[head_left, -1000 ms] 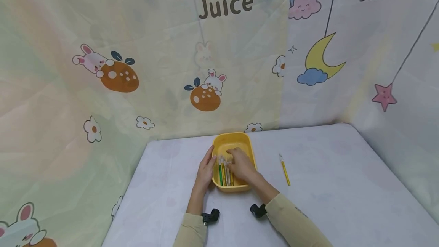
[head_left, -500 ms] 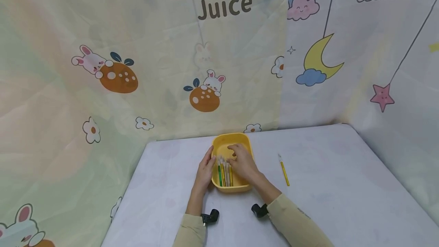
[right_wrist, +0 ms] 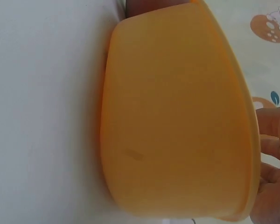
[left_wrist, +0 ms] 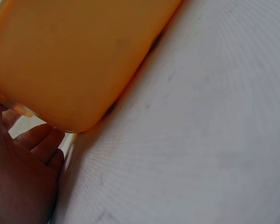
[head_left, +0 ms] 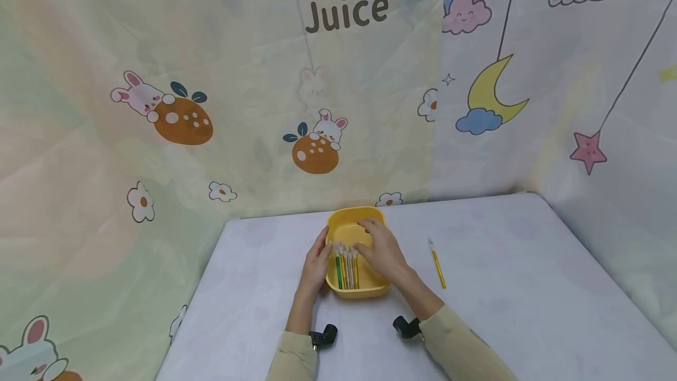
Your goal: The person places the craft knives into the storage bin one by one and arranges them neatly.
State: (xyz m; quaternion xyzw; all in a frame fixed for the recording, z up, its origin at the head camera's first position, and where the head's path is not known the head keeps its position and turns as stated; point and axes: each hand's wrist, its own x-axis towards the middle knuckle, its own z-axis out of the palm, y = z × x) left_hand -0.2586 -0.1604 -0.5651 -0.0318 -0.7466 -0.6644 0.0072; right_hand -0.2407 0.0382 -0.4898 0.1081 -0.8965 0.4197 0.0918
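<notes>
A yellow plastic tub (head_left: 370,293) with a rounded rim stands near the back of the table. Several slim pencil-like sticks (head_left: 347,269), green, yellow and brownish with whitish tips, lie side by side in its left half. My left hand (head_left: 314,266) holds the tub's left side, thumb at the rim and fingers along the outer wall. Over the tub's right half, my right hand (head_left: 384,251) has its fingers loosely bent and spread, holding nothing, just right of the sticks. The right wrist view shows its fingers (right_wrist: 273,144) beyond the rim.
One more yellow stick (head_left: 438,265) with a whitish tip lies on the white-covered table (head_left: 502,287), right of the tub. A printed cloth wall (head_left: 254,151) rises right behind the table's back edge. A black wrist camera (head_left: 407,327) sits at my right cuff.
My right hand has drawn slightly right, away from the sticks, and its fingers have spread. The left hand, the tub and the sticks stay in place.
</notes>
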